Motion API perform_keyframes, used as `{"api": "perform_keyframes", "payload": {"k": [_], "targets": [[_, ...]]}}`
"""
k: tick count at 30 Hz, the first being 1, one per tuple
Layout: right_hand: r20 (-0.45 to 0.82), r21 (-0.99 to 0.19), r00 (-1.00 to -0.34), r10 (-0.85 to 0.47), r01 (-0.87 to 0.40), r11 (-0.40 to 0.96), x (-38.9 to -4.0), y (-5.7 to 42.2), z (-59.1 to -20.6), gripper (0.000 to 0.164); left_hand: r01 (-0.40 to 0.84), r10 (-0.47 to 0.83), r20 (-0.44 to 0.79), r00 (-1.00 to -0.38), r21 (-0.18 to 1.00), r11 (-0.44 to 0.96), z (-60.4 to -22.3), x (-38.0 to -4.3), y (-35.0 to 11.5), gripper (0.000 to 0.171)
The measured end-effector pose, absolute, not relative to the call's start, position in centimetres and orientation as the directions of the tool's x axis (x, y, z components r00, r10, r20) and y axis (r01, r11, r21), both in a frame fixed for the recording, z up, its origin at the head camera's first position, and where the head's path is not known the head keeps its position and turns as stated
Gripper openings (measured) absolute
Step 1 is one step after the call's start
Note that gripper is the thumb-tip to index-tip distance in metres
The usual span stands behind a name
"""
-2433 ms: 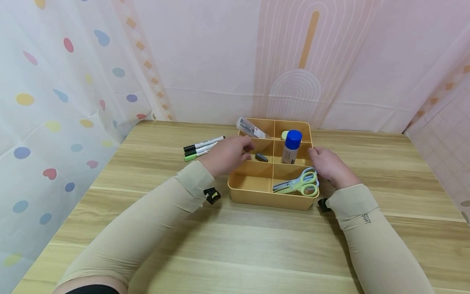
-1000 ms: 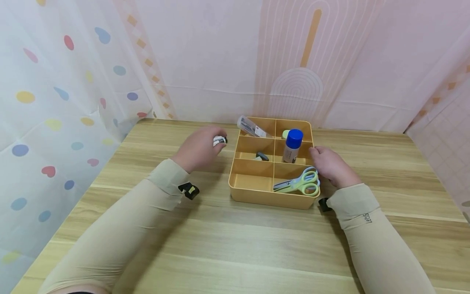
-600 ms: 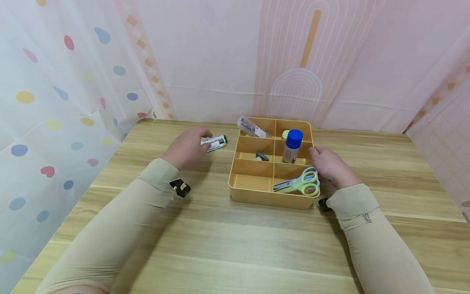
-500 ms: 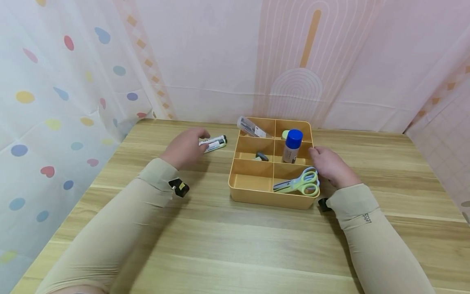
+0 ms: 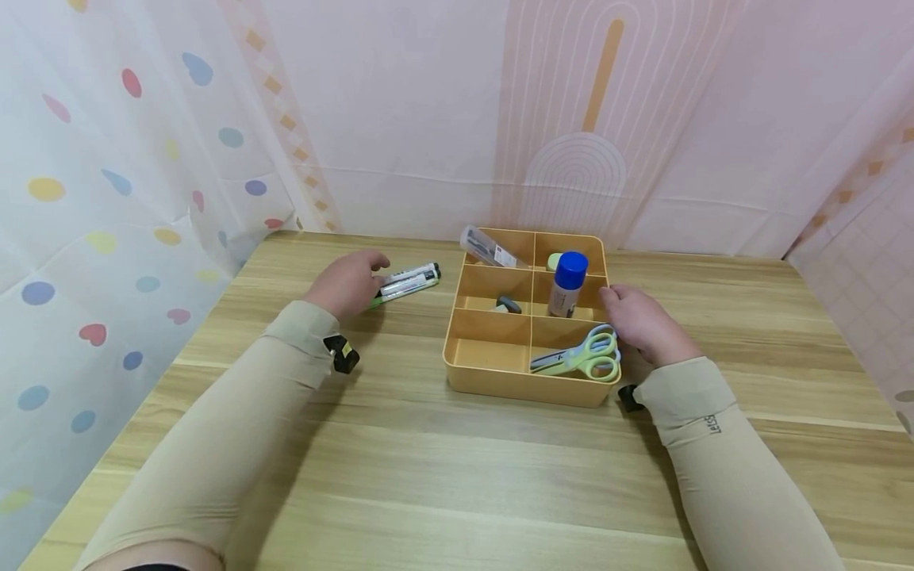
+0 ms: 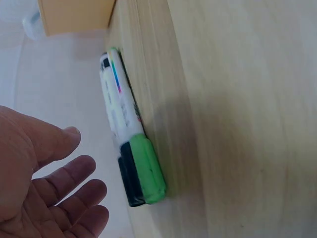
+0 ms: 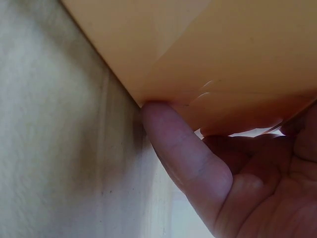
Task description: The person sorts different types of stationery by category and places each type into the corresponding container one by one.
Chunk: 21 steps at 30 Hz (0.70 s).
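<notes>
In the head view my left hand (image 5: 346, 283) is at the left of several markers (image 5: 410, 282) lying together on the table. The left wrist view shows its thumb and fingers spread apart, with nothing in them. A green-capped marker (image 6: 148, 168) lies against a black-capped one (image 6: 130, 181), a small gap from the fingertips. My right hand (image 5: 650, 321) grips the right side of an orange-yellow divided organizer box (image 5: 528, 388). One digit presses low on the box's outer wall in the right wrist view; the other fingers are partly hidden.
Inside the organizer are scissors (image 5: 589, 355), a blue-capped glue stick (image 5: 567, 285) standing upright, and a clear case (image 5: 489, 247) leaning over the back left rim. A small dark object (image 5: 508, 303) lies in the left middle compartment. A patterned curtain (image 5: 414, 119) borders the table.
From over the organizer's left side, my left hand has moved left and past the markers, uncovering more of them. The right hand and the organizer stay in place.
</notes>
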State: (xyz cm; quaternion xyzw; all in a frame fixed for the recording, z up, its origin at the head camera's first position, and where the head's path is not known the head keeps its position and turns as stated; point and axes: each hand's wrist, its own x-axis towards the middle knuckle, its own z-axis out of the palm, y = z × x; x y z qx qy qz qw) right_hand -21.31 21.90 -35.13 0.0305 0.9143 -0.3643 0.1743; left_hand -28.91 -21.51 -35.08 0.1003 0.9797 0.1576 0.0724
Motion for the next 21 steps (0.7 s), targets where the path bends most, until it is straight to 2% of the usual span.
{"api": "perform_keyframes", "payload": {"k": [21], "targets": [[-0.329,-0.66,-0.941,-0.074,0.174,0.731,-21.3,22.0,-35.2,0.065,0.188,0.231,-0.143,-0.962,0.266,0.945,-36.4,-30.6,-21.9,0.04]]}}
